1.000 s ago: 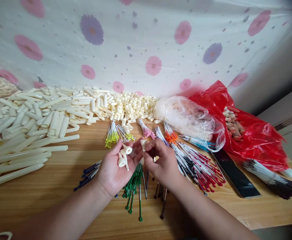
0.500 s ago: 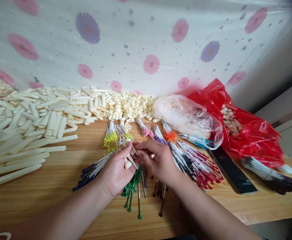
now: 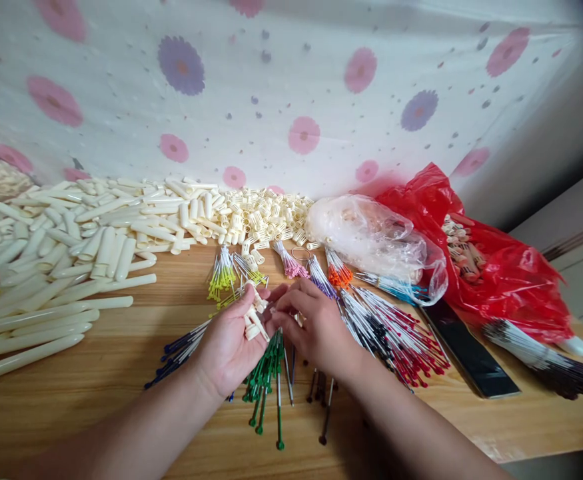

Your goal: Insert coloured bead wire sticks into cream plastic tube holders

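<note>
Left hand (image 3: 228, 343): grip clamped on several cream plastic pieces (image 3: 254, 323), above the desk (image 3: 61, 393) | Right hand (image 3: 318, 327), at the pieces' 3 o'clock: curled; whether its grip is clamped cannot be told | green-ended sticks (image 3: 267, 365), 5 o'clock; cream tubes (image 3: 104, 250), 10 o'clock; clear bag (image 3: 371, 233), 2 o'clock

We see a few small cream pieces (image 3: 255, 321) bunched up in the left hand (image 3: 234, 343), held over the counter (image 3: 71, 407). They look hard and smooth, with thin parts and fatter, round ends. They lie tipped different ways, close together — one long bit slants down toward the palm. We also see a pale bit (image 3: 299, 319) tucked in the curled fingers (image 3: 298, 300) of the right hand (image 3: 318, 330) — most of it is hidden, so we can't tell its shape.
</note>
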`<action>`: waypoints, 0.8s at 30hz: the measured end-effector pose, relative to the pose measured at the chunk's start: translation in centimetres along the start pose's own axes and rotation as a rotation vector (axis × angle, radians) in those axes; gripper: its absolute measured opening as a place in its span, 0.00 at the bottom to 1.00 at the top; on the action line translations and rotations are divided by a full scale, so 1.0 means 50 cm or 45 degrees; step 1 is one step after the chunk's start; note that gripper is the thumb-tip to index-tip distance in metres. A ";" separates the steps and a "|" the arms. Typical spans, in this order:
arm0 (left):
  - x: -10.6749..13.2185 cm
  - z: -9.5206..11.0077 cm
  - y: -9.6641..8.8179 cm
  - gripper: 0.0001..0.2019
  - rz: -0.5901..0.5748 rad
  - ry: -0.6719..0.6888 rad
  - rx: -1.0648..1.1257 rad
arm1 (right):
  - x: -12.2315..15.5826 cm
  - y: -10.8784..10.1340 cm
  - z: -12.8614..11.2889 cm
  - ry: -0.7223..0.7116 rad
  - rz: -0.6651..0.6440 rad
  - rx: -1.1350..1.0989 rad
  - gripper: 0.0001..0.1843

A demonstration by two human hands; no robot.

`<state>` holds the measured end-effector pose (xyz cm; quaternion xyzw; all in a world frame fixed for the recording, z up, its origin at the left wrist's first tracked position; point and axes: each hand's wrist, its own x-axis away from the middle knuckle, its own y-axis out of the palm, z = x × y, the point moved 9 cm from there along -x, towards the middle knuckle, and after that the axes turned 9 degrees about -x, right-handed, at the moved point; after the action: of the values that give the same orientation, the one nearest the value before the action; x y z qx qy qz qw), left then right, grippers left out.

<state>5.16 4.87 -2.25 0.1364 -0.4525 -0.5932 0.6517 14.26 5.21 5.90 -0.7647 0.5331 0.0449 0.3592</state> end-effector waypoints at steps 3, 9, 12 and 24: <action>0.002 -0.009 -0.008 0.09 0.046 -0.036 -0.224 | 0.001 -0.034 0.014 0.003 0.122 -0.130 0.02; 0.021 -0.023 0.024 0.11 -0.233 0.019 -0.698 | 0.003 -0.032 0.040 0.129 0.104 -0.236 0.05; 0.021 -0.011 0.025 0.13 -0.247 0.105 -0.817 | -0.001 -0.034 0.035 0.104 0.078 -0.383 0.03; 0.022 0.021 0.032 0.14 -0.301 0.341 -1.159 | -0.005 -0.063 0.018 0.041 0.110 -0.695 0.05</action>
<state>5.28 4.68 -0.05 -0.0368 -0.0406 -0.7779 0.6260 17.11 6.47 6.93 -0.8103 0.5390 0.1901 0.1293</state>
